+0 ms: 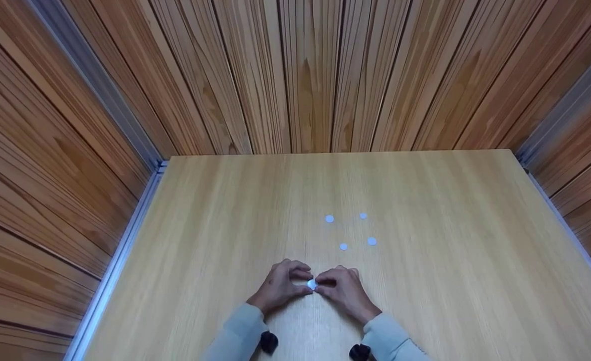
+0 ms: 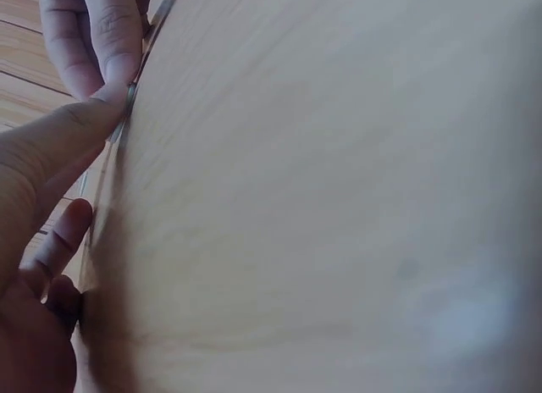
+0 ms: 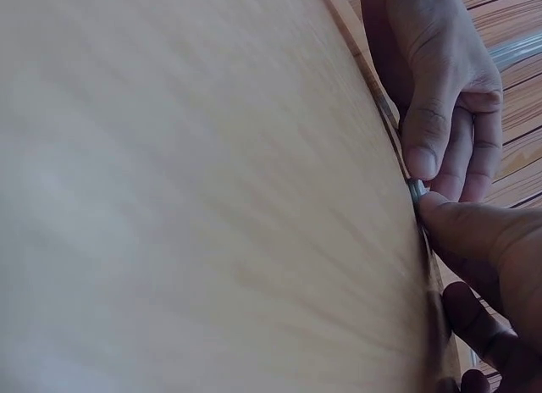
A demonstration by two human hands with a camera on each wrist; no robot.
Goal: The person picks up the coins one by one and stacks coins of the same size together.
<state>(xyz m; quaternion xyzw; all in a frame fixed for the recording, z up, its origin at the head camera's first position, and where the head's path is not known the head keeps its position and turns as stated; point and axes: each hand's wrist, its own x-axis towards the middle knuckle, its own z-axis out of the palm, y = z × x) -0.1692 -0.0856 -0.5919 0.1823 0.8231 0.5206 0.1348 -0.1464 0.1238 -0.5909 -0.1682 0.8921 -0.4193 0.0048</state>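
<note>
Low in the middle of the head view, a small round white disc (image 1: 312, 284) sits between the two hands, close over the wooden table (image 1: 215, 225). My left hand (image 1: 282, 285) holds its left side, thumb and index finger curved around it. From the other side my right hand (image 1: 343, 291) pinches its edge between thumb and index finger. In the right wrist view the disc (image 3: 416, 189) shows edge-on with a greenish rim, and the two thumbs meet at it. Fingertips cover most of the disc (image 2: 131, 95) in the left wrist view.
Several similar white discs lie farther out on the table, among them a near one (image 1: 344, 246) and a far one (image 1: 330, 219). Wood-plank walls (image 1: 305, 75) enclose the back and sides. A metal rail (image 1: 120, 255) runs along the left table edge.
</note>
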